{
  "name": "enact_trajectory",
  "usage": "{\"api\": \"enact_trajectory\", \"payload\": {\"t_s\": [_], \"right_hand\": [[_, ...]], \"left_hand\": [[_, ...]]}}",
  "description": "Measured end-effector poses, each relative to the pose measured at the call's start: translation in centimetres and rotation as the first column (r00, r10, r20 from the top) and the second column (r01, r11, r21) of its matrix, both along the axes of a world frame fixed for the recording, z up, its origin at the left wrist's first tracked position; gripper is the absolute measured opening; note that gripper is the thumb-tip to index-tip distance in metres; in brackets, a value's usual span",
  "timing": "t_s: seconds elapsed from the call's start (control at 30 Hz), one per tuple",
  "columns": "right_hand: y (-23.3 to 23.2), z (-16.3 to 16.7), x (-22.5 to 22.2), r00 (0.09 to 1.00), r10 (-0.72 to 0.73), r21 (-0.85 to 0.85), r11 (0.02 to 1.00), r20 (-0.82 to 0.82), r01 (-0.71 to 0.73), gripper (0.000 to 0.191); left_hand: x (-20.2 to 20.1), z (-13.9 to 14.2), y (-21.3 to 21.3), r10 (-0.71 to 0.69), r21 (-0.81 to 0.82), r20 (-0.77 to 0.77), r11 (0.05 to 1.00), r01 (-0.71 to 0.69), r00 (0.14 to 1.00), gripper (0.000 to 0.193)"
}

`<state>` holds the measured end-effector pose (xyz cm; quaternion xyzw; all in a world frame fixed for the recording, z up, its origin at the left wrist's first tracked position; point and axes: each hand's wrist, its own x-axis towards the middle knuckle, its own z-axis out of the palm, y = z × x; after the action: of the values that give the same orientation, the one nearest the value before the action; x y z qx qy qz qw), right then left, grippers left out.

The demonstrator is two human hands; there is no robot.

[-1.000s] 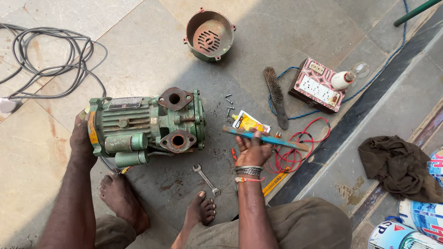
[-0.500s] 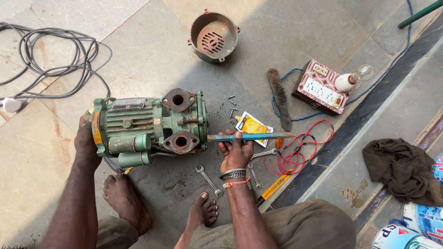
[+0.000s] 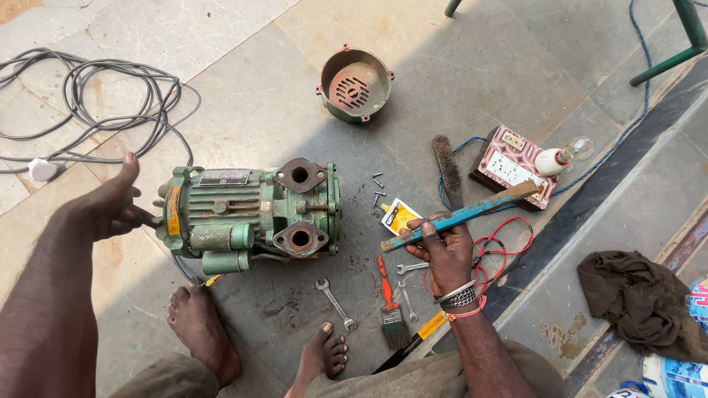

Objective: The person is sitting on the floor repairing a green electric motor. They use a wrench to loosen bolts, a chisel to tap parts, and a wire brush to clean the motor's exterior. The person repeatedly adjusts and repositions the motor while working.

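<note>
I see the green motor pump lying on its side on the stone floor, left of the frame's centre, its two rusty flanged ports facing up. My left hand rests against its left end, fingers spread loose rather than clenched, the thumb sticking upward. My right hand, at centre right, is clenched around a long blue-painted bar that slants up toward the right; I think it is a file or chisel, but its worn surface makes that hard to judge. Just beside the pump's right end lie a few small screws and a yellow sachet. Below them, near my bare feet, sit an open-ended spanner, a red-handled paintbrush and a smaller spanner. A wire brush lies above my right hand, next to a red switchboard with a bulb and looped red wire. A round rusty fan cover is at upper centre, a grey coiled cable at upper left, a dark rag at lower right.
</note>
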<state>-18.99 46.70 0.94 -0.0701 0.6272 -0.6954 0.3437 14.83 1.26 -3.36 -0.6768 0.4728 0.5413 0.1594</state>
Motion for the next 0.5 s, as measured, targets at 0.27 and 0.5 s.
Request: {"api": "enact_trajectory", "payload": {"t_s": [0.27,0.5], "right_hand": [[-0.5,-1.8,-0.4,0.988,-0.011,-0.094,0.995,0.151,0.025,0.013],[-1.1,-1.3,-0.4,0.984,-0.032,-0.027,0.999,0.177,0.037,0.013]], "left_hand": [[2.3,-7.3,5.3,0.181,-0.074,-0.507,0.965,-0.251,0.843,0.088],[1.2,-4.7,5.3,0.274,0.03,-0.428,0.957,-0.29,0.861,0.108]]}}
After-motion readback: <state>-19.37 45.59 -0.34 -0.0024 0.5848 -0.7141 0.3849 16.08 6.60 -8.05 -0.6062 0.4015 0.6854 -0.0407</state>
